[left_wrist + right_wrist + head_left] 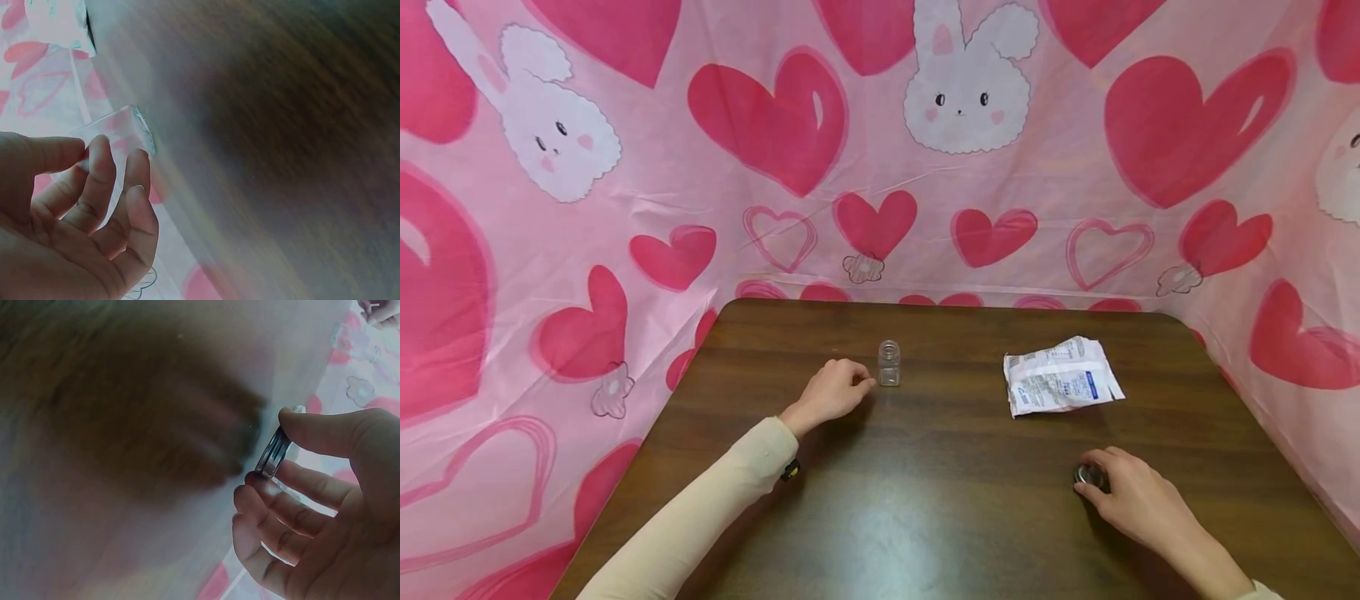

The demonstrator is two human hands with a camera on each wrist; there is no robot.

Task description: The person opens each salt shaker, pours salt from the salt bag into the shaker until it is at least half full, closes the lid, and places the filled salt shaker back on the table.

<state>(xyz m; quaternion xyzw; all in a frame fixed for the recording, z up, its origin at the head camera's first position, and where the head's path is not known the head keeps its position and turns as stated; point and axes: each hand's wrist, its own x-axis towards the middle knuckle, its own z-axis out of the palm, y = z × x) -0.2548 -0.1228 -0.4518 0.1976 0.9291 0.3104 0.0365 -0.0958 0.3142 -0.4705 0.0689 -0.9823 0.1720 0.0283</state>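
Note:
A small clear glass jar [889, 367] stands upright without a lid on the brown table. Just to its left, my left hand [829, 394] has relaxed, bent fingers with nothing between them; a narrow gap separates the fingertips from the glass. In the left wrist view the jar [119, 124] shows partly behind those fingers. My right hand [1138, 497] pinches a round, dark, shiny lid [1088, 476] between thumb and fingers, low over the right front of the table. The right wrist view shows that lid [273, 452] edge-on, thumb on top and fingers beneath.
A crumpled white packet [1060, 379] with blue and grey print lies right of the jar, beyond my right hand. The wooden tabletop [925, 492] ends at a pink cloth [865, 150] with hearts and rabbits, which hangs behind it and on both sides.

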